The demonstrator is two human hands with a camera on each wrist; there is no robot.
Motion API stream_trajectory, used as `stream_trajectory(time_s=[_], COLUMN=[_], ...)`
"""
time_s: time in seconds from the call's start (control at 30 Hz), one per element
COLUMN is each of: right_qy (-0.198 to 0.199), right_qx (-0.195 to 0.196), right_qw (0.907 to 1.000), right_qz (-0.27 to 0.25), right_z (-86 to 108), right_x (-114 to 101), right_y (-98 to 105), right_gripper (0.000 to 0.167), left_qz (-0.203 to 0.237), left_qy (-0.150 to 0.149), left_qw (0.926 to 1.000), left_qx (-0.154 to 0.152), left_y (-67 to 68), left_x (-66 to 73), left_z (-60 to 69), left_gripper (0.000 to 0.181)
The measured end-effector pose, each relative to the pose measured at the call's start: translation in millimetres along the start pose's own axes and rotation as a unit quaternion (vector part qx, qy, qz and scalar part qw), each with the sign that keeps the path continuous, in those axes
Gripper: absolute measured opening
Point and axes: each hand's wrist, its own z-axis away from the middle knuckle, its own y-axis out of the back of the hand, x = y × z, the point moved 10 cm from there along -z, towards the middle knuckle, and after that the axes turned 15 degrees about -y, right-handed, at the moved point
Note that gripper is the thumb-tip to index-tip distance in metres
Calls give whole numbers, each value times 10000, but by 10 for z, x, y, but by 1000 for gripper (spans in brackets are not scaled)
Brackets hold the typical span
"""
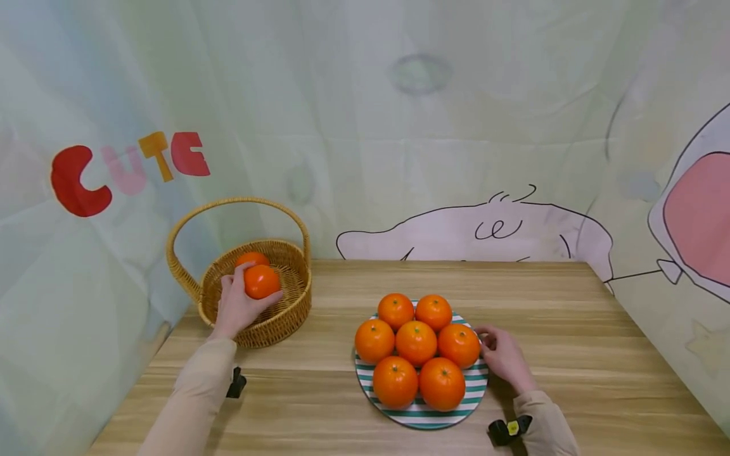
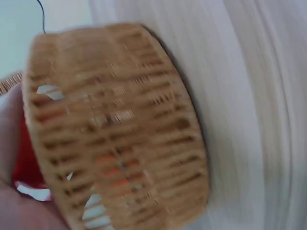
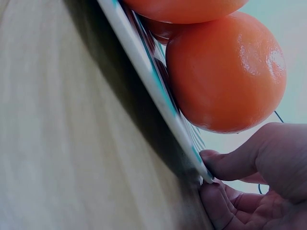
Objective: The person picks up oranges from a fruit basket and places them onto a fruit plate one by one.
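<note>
In the head view my left hand point(image 1: 239, 304) grips an orange point(image 1: 262, 282), thumb on one side and fingers on the other, inside the wicker basket point(image 1: 296, 310). A second orange point(image 1: 251, 258) lies in the basket just behind it. The left wrist view shows mostly the basket's woven side point(image 2: 120, 120), with part of the held orange point(image 2: 29, 158) past the rim. My right hand point(image 1: 504, 354) pinches the right rim of a green-and-white striped plate point(image 1: 422, 418). Its thumb point(image 3: 225, 163) lies on top and fingers curl beneath. Several oranges point(image 1: 416, 343) sit on the plate.
The basket's tall arched handle point(image 1: 251, 201) rises over its opening. Both stand on a wood-grain table point(image 1: 319, 392). A printed cloth backdrop point(image 1: 353, 114) closes off the back and sides.
</note>
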Motion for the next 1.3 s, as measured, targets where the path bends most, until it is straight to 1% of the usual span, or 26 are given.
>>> stream_trajectory(time_s=[0.1,0.2,0.4,0.5,0.57,0.63,0.77,0.83,0.93,1.0,1.07,1.23,1.3], right_qy=[23,28,41,27,29,39,78,72,53,32,17,-9,-16], right_qx=[11,17,0,-2,4,15,29,22,20,9,0,-25,-27], right_qw=[10000,10000,10000,10000,10000,10000,10000,10000,10000,10000,10000,10000,10000], right_qz=[6,15,-11,-22,-25,-19,-2,2,-7,-12,-25,-37,-27], right_z=[2,5,0,-2,-4,-1,4,5,4,5,6,9,11], right_x=[-5,-10,3,12,15,13,-1,-6,-7,-8,-8,-4,-2], right_y=[4,6,3,4,5,6,5,4,3,3,5,5,2], right_gripper=[32,31,31,31,31,31,31,31,32,32,32,32,33], left_qz=[233,481,930,1176,1417,1743,2387,2509,2742,2970,3233,3577,3757], left_qy=[-155,-277,-594,-701,-675,-614,-371,-229,-70,16,61,161,235], left_qw=[9992,9975,9920,9886,9861,9819,9703,9677,9615,9545,9456,9322,9244], left_qx=[278,444,614,623,538,420,132,4,-186,-284,-361,-536,-618], left_y=[2,-19,-84,-144,-208,-278,-412,-460,-541,-598,-658,-778,-824], left_x=[146,277,562,701,777,843,932,958,989,1003,1017,1056,1082], left_z=[-12,-20,-33,-29,-20,-10,19,31,43,44,42,50,59], left_gripper=[86,82,83,84,84,85,87,88,85,80,74,63,59])
